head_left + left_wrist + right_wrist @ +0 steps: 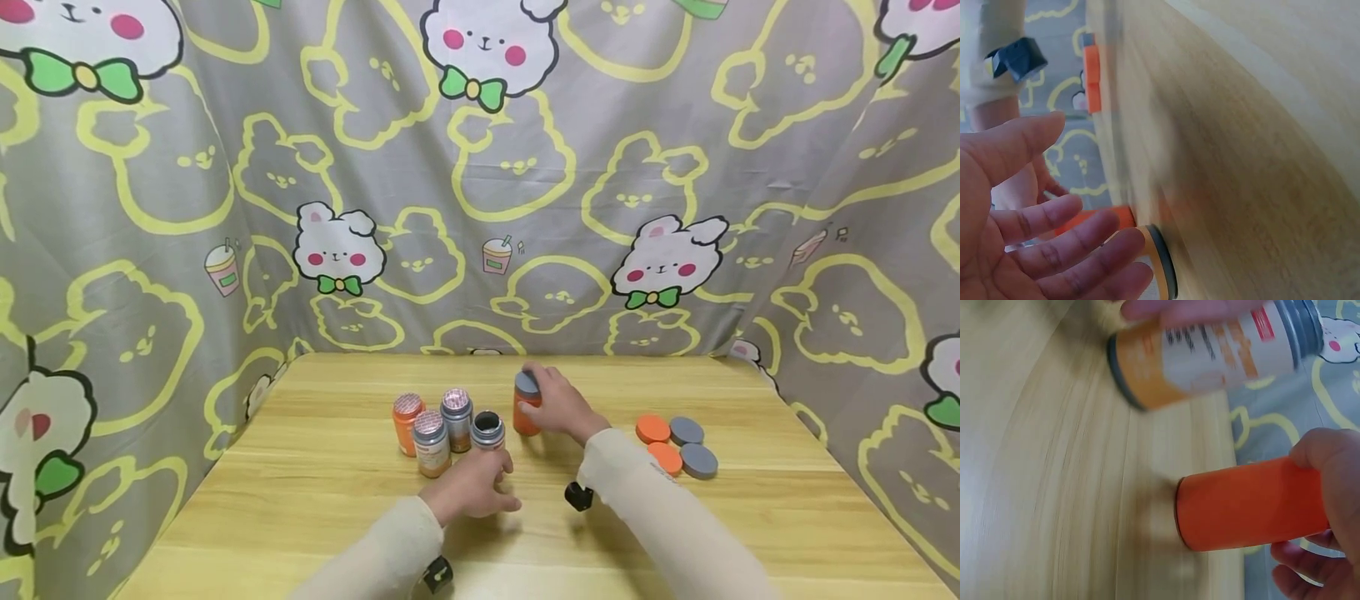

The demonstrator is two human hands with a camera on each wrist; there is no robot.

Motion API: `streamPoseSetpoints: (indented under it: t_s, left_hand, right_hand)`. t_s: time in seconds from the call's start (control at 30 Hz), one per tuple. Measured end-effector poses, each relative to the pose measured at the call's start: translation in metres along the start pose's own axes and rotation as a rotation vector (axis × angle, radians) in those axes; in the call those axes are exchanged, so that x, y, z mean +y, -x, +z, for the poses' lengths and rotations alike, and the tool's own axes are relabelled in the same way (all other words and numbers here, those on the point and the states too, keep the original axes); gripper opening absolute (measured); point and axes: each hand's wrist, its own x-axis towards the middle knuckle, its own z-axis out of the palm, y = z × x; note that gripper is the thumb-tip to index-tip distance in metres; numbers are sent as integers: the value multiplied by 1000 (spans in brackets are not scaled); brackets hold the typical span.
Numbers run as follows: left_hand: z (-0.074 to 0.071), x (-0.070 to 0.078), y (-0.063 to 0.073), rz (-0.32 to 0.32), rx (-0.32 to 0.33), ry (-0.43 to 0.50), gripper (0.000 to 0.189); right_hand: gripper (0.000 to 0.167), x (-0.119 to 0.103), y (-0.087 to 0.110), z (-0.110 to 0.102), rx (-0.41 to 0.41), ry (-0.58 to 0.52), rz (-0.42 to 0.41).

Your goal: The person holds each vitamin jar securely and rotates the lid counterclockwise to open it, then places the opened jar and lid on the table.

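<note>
My right hand grips the upper part of an orange jar that is topped by a grey lid; thumb and fingers lie on opposite sides of it. To its left is a grey jar with its mouth uncovered and a white and orange label. My left hand is right beside that grey jar, its fingers loosely extended and its thumb spread away in the left wrist view. The left fingers overlap the jar's label in the right wrist view.
Left of the hands stand an orange jar and two grey jars with printed seals over their mouths. At the right lie two orange lids and two grey lids. A patterned curtain surrounds the wooden table.
</note>
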Motion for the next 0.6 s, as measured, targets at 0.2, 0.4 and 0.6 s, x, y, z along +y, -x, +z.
streamPoseSetpoints:
  t_s: [0.2, 0.4, 0.6]
  left_hand:
    - [0, 0, -1, -21, -6, -6, 47]
    - [0, 1, 0, -34, -8, 7, 48]
    - [0, -1, -1, -26, 18, -9, 49]
  right_hand:
    - [59, 25, 22, -20, 10, 11, 39]
    - [60, 46, 54, -34, 65, 36, 32]
    - [59, 51, 79, -43, 95, 50, 14]
